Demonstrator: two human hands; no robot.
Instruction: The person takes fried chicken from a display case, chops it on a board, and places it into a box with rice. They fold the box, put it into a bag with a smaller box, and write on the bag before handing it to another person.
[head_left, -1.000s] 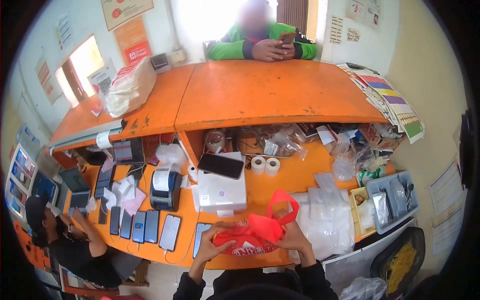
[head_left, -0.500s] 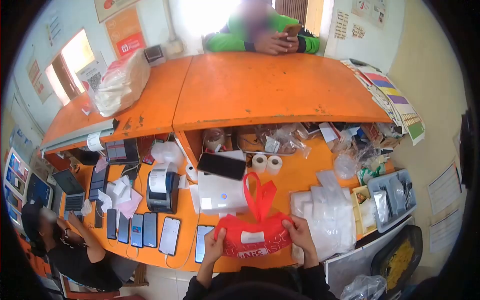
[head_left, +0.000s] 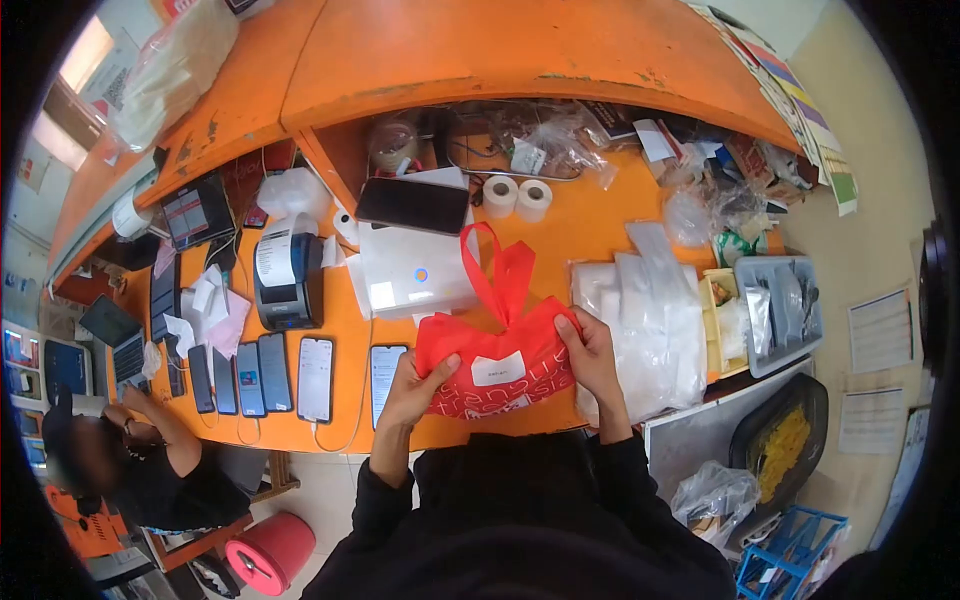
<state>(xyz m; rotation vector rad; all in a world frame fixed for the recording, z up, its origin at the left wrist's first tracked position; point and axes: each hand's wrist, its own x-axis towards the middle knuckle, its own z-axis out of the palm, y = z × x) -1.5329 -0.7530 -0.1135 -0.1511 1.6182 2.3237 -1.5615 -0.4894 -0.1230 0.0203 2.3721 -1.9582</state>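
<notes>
A red bag (head_left: 505, 350) with tied handles standing up and a small white label on its side is held over the front edge of the orange desk. My left hand (head_left: 420, 388) grips its left side, thumb on the front. On the right side, my right hand (head_left: 592, 362) is closed around the bag in the same way. Behind the bag lies a white box (head_left: 415, 270) with a dark phone (head_left: 413, 205) on top. Just left of my left hand is a lit phone (head_left: 386, 378).
A label printer (head_left: 290, 275) and several phones (head_left: 316, 380) stand left. Plastic bags (head_left: 640, 330) and a grey tray (head_left: 780, 315) are right. Above runs an orange counter (head_left: 520, 45). A seated person (head_left: 150, 470) is at the far left; a pink bin (head_left: 270, 552) stands below.
The view has tilted down, so the desk sits higher in the frame and the person across the counter is out of view. Both hands still hold the red bag, its label now more face-on.
</notes>
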